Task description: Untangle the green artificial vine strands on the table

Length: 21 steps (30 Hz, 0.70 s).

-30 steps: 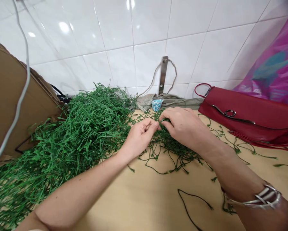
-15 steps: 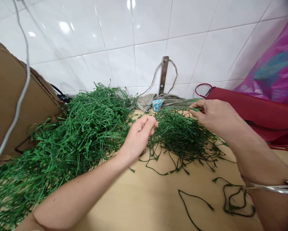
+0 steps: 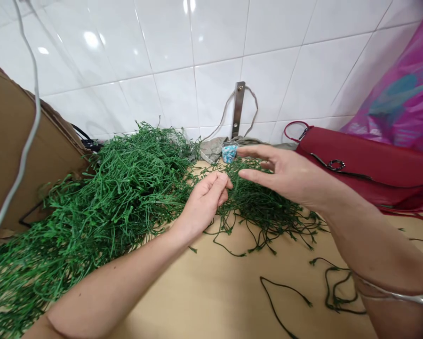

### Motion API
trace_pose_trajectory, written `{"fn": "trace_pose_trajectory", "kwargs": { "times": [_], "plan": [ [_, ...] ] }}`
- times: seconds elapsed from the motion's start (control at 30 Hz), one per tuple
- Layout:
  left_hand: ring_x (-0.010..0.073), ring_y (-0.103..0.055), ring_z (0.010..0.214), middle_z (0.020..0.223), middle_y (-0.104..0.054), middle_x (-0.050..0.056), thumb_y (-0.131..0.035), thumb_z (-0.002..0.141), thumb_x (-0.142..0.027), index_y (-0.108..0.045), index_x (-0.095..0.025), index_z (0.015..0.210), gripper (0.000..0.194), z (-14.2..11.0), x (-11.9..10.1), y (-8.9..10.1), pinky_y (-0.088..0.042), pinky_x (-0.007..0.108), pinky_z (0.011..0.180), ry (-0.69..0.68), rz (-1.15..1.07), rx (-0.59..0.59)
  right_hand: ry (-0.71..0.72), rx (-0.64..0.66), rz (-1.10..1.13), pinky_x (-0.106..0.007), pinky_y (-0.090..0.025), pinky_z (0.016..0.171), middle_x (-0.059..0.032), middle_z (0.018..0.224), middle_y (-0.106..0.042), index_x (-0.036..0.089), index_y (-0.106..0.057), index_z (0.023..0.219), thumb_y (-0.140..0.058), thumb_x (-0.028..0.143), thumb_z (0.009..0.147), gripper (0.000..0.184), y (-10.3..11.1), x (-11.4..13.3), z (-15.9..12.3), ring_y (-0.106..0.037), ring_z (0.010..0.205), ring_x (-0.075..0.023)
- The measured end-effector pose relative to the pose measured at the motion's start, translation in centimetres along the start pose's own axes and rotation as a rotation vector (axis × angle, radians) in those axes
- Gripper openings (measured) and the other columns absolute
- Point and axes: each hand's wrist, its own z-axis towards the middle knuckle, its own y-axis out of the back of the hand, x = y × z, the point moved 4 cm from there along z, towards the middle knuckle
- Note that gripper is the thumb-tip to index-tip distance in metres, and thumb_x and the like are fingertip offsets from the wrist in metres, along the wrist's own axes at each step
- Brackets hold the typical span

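Right hand (image 3: 291,176): fingers (image 3: 257,151) spread open, just above small tangle of green artificial vine strands (image 3: 264,207) on pale wooden worktop (image 3: 204,301). Left hand (image 3: 204,202): fingers (image 3: 218,188) curled closed at tangle's edge; any strand held is hidden. Larger heap of green strands (image 3: 105,197) lies left of hands. Farther: clear cup (image 3: 229,154) holding blue-and-white pieces, against tiled wall (image 3: 176,94); red handbag (image 3: 359,165) to right; pink plastic bag (image 3: 395,99) behind it; cardboard box (image 3: 20,141) at left.

Green vines (image 3: 126,188), red handbag (image 3: 359,169), magenta-and-teal plastic bag (image 3: 398,103).
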Motion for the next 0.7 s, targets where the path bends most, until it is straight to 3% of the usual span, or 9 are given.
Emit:
{"fn": "trace_pose_trajectory", "kwargs": {
  "times": [0.13,0.2,0.33,0.5,0.57,0.7],
  "plan": [
    [0.0112,-0.027,0.053,0.055,-0.035,-0.007,-0.048,0.099,-0.050,-0.053,-0.020,0.080,0.035,0.1,0.1,0.1,-0.023,0.027,0.056,-0.017,-0.006,0.006,0.006,0.176,0.099,-0.041,-0.051,0.100,-0.0045,0.113,-0.077,0.025,-0.074,0.109,-0.063,0.048,0.087,0.033,-1.3,0.1,-0.2,-0.068,0.109,-0.0255],
    [0.0112,-0.027,0.053,0.056,-0.035,-0.007,-0.050,0.098,-0.051,-0.053,-0.020,0.080,0.036,0.2,0.1,0.3,-0.024,0.028,0.057,-0.023,-0.010,-0.017,-0.014,0.185,0.114,-0.035,-0.052,0.086,-0.0029,0.099,-0.076,0.024,-0.071,0.094,-0.057,0.048,0.091,0.029,-1.3,0.3,-0.3,-0.067,0.095,-0.0220],
    [0.0114,-0.028,0.054,0.056,-0.035,-0.007,-0.050,0.097,-0.049,-0.055,-0.020,0.080,0.034,0.5,0.4,0.6,-0.024,0.028,0.057,-0.018,0.003,-0.052,-0.030,0.096,-0.216,-0.029,-0.040,0.066,0.0001,0.071,-0.061,0.023,-0.056,0.073,-0.050,0.039,0.092,0.026,-1.0,0.7,-0.2,-0.053,0.068,-0.0166],
    [0.0111,-0.025,0.053,0.055,-0.031,-0.007,-0.050,0.097,-0.047,-0.053,-0.020,0.075,0.035,-0.1,0.0,0.1,-0.020,0.028,0.055,0.052,0.043,0.004,-0.057,-0.005,-0.581,-0.032,-0.025,0.060,0.0011,0.061,-0.048,0.025,-0.050,0.076,-0.046,0.024,0.092,0.016,-1.7,-0.4,0.1,-0.039,0.057,-0.0177],
    [0.0108,-0.026,0.054,0.057,-0.032,-0.007,-0.049,0.098,-0.046,-0.053,-0.020,0.074,0.035,-0.7,-1.0,-0.2,-0.021,0.028,0.055,0.043,0.072,0.047,-0.180,-0.053,-0.609,-0.032,-0.023,0.061,0.0000,0.062,-0.049,0.025,-0.048,0.076,-0.045,0.025,0.093,0.017,-0.9,-1.9,0.2,-0.039,0.057,-0.0192],
    [0.0104,-0.029,0.056,0.061,-0.037,-0.005,-0.048,0.100,-0.043,-0.054,-0.020,0.077,0.034,-1.6,-2.3,-0.5,-0.025,0.027,0.056,0.021,0.054,0.091,-0.405,-0.172,-0.555,-0.034,-0.027,0.064,-0.0019,0.061,-0.053,0.026,-0.047,0.076,-0.045,0.022,0.093,0.018,3.1,-4.3,-0.1,-0.046,0.062,-0.0218]
  ]
}}
